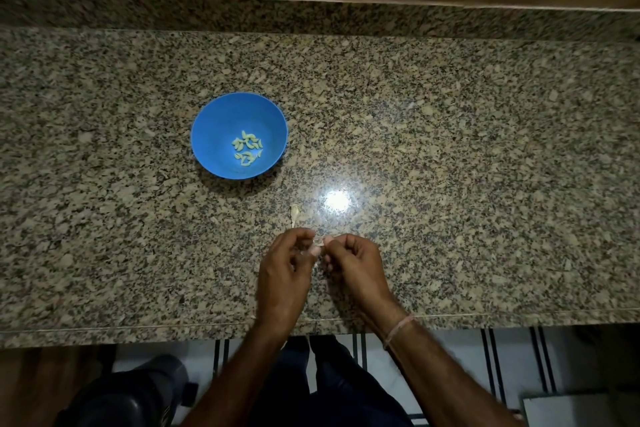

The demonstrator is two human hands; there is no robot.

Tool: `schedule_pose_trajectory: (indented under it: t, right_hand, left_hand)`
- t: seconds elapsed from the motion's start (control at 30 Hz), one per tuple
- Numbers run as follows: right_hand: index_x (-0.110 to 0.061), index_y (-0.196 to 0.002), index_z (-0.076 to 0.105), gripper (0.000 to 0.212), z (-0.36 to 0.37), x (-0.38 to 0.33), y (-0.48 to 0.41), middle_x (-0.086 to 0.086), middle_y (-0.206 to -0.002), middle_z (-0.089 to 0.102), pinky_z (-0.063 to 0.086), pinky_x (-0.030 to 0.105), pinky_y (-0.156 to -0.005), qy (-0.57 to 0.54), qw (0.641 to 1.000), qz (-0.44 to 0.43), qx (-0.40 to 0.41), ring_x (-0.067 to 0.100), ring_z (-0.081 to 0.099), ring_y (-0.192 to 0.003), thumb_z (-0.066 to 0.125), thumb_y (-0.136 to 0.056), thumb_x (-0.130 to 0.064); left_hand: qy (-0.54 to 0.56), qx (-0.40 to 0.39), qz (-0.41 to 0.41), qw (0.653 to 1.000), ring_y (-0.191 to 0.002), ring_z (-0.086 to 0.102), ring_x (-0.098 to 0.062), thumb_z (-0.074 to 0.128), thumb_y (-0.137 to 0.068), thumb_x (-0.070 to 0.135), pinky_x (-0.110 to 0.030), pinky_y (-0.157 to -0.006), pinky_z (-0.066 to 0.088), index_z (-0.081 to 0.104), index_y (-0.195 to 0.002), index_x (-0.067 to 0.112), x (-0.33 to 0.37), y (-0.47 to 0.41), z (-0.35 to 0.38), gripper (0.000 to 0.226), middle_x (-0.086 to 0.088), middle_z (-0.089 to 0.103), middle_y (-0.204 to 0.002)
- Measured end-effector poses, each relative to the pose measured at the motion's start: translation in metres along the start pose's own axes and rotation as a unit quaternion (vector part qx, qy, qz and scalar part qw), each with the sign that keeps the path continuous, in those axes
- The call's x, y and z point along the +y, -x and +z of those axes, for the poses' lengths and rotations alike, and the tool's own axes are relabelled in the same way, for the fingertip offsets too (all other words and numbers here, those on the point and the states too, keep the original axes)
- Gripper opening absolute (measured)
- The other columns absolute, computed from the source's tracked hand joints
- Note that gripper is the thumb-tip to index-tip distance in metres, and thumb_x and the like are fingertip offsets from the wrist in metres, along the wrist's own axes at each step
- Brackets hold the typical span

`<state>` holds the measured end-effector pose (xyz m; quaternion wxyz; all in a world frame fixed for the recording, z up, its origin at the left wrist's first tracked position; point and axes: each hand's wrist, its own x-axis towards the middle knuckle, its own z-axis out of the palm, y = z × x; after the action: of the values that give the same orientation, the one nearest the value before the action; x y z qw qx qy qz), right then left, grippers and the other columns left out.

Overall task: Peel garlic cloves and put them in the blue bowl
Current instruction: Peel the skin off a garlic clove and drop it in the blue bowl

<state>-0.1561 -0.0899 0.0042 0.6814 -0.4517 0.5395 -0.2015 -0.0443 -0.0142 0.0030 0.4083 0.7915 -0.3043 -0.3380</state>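
Note:
A blue bowl stands on the granite counter, left of centre, with several peeled garlic cloves lying in its bottom. Near the counter's front edge my left hand and my right hand meet fingertip to fingertip, both pinching one small garlic clove between them; most of the clove is hidden by the fingers. Thin pale skin hangs below the fingertips. A garlic stem piece with skin lies on the counter just beyond my left hand.
The speckled granite counter runs the full width, with a raised ledge and a wooden wall behind it. A bright light reflection sits right of the stem piece. Below the front edge I see tiled floor, my legs and a dark object at lower left.

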Motion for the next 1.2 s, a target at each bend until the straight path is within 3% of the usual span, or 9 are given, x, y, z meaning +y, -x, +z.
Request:
schedule_pose_trajectory:
  t: [0.13,0.27,0.4,0.6,0.73,0.83,0.97,1.1,1.2]
  right_hand:
    - [-0.006,-0.078,0.070,0.027,0.001,0.004,-0.003,0.003,-0.068,0.065,0.051,0.036,-0.066,0.050,0.999,-0.012,0.006,0.014,0.059,-0.065,0.068,-0.099,-0.022]
    - [-0.014,-0.072,0.068,0.027,0.001,0.009,-0.008,0.001,-0.067,0.065,0.055,0.044,-0.070,0.123,0.991,-0.046,0.016,0.013,0.059,-0.066,0.070,-0.095,-0.027]
    - [-0.011,-0.078,0.073,0.027,0.011,0.006,-0.009,0.009,-0.076,0.073,0.058,0.047,-0.079,0.114,0.991,-0.051,-0.037,0.021,0.068,-0.072,0.070,-0.097,-0.030]
    - [-0.016,-0.098,0.078,0.010,0.006,0.004,-0.010,-0.005,-0.099,0.078,0.059,0.029,-0.091,0.126,0.989,-0.079,-0.006,0.008,0.072,-0.098,0.069,-0.099,-0.016]
    - [-0.020,-0.104,0.076,0.015,-0.009,0.008,-0.008,-0.006,-0.107,0.077,0.059,0.039,-0.098,0.142,0.987,-0.069,0.018,0.011,0.072,-0.105,0.066,-0.099,-0.011]
    - [-0.020,-0.106,0.075,0.015,-0.019,0.009,-0.002,-0.005,-0.104,0.077,0.061,0.042,-0.094,0.144,0.986,-0.082,0.035,0.011,0.073,-0.100,0.065,-0.100,-0.009]
    - [-0.017,-0.109,0.075,0.018,-0.025,0.016,0.005,-0.004,-0.106,0.077,0.061,0.043,-0.095,0.164,0.980,-0.101,0.057,0.010,0.073,-0.101,0.070,-0.096,-0.006]
    - [-0.015,-0.127,0.069,0.037,-0.029,0.029,0.010,-0.005,-0.119,0.068,0.056,0.029,-0.101,0.236,0.959,-0.147,0.050,0.008,0.067,-0.111,0.077,-0.092,-0.009]
    - [-0.017,-0.144,0.056,0.056,-0.026,0.036,0.016,-0.009,-0.123,0.049,0.041,0.013,-0.099,0.368,0.904,-0.218,0.029,0.014,0.051,-0.114,0.076,-0.092,-0.012]
  left_hand:
    - [-0.138,0.036,0.061,0.988,-0.092,0.061,-0.007,0.066,-0.098,0.027,-0.030,-0.066,0.047,0.071,-0.098,0.035,-0.001,0.000,0.000,0.009,0.020,0.068,-0.099]
    - [-0.174,0.041,0.124,0.976,-0.109,0.050,-0.006,0.064,-0.102,0.027,-0.023,-0.069,0.040,0.070,-0.116,0.033,-0.005,0.001,-0.006,0.017,0.019,0.063,-0.120]
    - [-0.180,0.074,0.131,0.972,-0.101,0.050,-0.008,0.073,-0.094,0.026,-0.016,-0.068,0.035,0.074,-0.097,0.028,-0.010,0.002,-0.015,0.003,0.018,0.067,-0.103]
    - [-0.186,0.152,0.063,0.969,-0.102,0.047,-0.014,0.076,-0.093,0.027,-0.040,-0.073,0.049,0.075,-0.102,0.025,-0.046,-0.019,-0.052,0.010,0.011,0.063,-0.105]
    - [-0.169,0.115,0.075,0.976,-0.106,0.050,-0.017,0.079,-0.090,0.028,-0.037,-0.074,0.053,0.064,-0.117,0.022,-0.055,-0.006,-0.053,0.032,0.006,0.051,-0.115]
    - [-0.147,0.021,0.091,0.985,-0.109,0.054,-0.014,0.081,-0.087,0.030,-0.030,-0.075,0.054,0.061,-0.125,0.022,-0.049,0.018,-0.030,0.043,0.006,0.051,-0.124]
    - [-0.162,-0.007,0.143,0.976,-0.106,0.051,-0.007,0.081,-0.087,0.014,-0.026,-0.075,0.050,0.067,-0.120,0.018,-0.047,0.016,-0.008,0.036,0.008,0.055,-0.114]
    - [-0.170,0.004,0.157,0.973,-0.091,0.050,-0.007,0.078,-0.088,0.009,-0.035,-0.069,0.052,0.068,-0.094,0.019,-0.046,0.006,-0.005,0.016,0.011,0.056,-0.093]
    - [-0.156,0.016,0.159,0.975,-0.084,0.051,-0.009,0.073,-0.091,0.008,-0.034,-0.066,0.051,0.064,-0.087,0.021,-0.044,0.008,-0.004,0.016,0.011,0.054,-0.088]
